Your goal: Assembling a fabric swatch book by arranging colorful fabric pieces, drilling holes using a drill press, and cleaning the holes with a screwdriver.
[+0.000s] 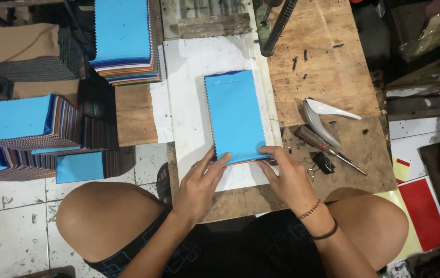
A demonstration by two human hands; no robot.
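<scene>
A stack of fabric swatches [235, 116] with a bright blue top sheet lies on a white sheet [189, 77] on the wooden board [328, 72]. Its near end sits between the hands: the left hand [199, 185] presses that end's left corner, the right hand [288, 177] pinches the right corner, fingers spread. Right of them lie a stapler [322, 117], screwdriver [328, 149] and binder clip [324, 162].

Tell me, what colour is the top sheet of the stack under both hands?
Bright sky blue; the stack shows best in the head view.
</scene>
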